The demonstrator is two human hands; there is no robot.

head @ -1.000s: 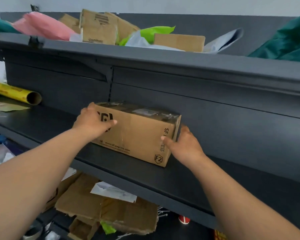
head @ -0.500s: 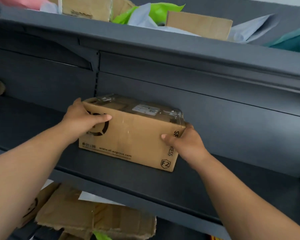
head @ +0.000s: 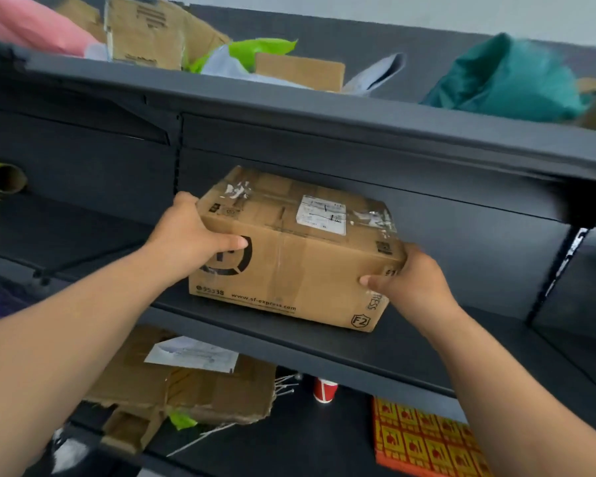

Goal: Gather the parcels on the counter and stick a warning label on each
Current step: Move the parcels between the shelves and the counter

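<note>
The cardboard parcel point(head: 289, 256), a brown courier box with a white address slip and wrinkled clear tape on its top, sits on the dark middle shelf point(head: 410, 342), close to the front edge. Whether its base has left the shelf cannot be told.

The left hand point(head: 190, 235) grips the box's left end with the thumb laid across the printed front face. The right hand point(head: 410, 284) grips the right end near the top corner, thumb on the front. The other fingers of both hands go round the ends, out of sight.

Just above, the upper shelf point(head: 324, 122) juts forward, loaded with more parcels point(head: 159, 29), among them a teal bag point(head: 510, 80). Below lie flattened cardboard point(head: 193, 390), a small red-and-white item point(head: 325, 390) too small to identify, and a sheet of orange warning labels point(head: 424, 438) on the bench point(head: 324, 442).

The likely step is drawing the box off the shelf. The hold looks like a squeeze on two ends with nothing seen beneath, so a heavy box could slide down through the palms. Raised too high as it comes out, its top could knock the upper shelf's lip. A slip would probably drop it onto the clutter below.
</note>
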